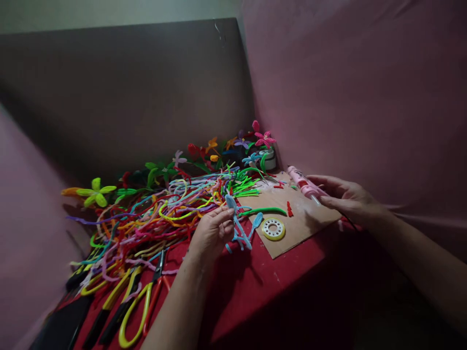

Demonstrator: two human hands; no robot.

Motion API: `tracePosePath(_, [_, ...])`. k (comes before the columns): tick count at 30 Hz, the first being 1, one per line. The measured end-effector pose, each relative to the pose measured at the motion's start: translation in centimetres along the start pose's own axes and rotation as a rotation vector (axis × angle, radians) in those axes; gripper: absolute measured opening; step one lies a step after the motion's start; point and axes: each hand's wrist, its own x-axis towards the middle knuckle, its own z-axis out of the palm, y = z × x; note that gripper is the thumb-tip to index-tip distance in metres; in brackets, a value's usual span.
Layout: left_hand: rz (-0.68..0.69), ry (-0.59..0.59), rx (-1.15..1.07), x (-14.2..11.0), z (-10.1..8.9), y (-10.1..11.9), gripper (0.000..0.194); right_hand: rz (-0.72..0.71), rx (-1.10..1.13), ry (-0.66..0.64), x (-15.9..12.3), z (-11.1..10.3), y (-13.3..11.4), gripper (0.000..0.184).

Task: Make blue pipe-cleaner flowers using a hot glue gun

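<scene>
Between the thumb and fingers of my left hand (213, 228) is a light blue pipe cleaner petal (230, 202), its looped end pointing up. Its stem runs down toward other light blue pipe cleaner pieces (257, 221) beside the hand; whether they are joined I cannot tell. My right hand (346, 197) is closed around a pink glue gun (303, 183) over the right side of a cardboard sheet (310, 224). A pale glue stick shows at the gun's near end. On the cardboard lie a green pipe cleaner (266, 211) and small red scraps (289, 209).
A yellow-rimmed tape roll (273, 229) rests on the cardboard's near edge. Loose coloured pipe cleaners (168, 209) heap up at left. Yellow-handled scissors (135, 316) and pliers (113, 301) lie in front on the red cloth (248, 296). Pipe cleaner flowers (96, 192) stand behind.
</scene>
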Motion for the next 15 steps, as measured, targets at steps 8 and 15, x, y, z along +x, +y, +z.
tracePosePath(8, [0.022, 0.099, 0.118, -0.7, -0.4, -0.5, 0.024, 0.044, 0.310, -0.127, 0.3, 4.2, -2.8, 0.050])
tracePosePath(15, [0.060, 0.164, 0.051, -0.7, -0.7, -0.7, 0.024, 0.135, 0.537, -0.216, 0.2, 6.3, -1.0, 0.038])
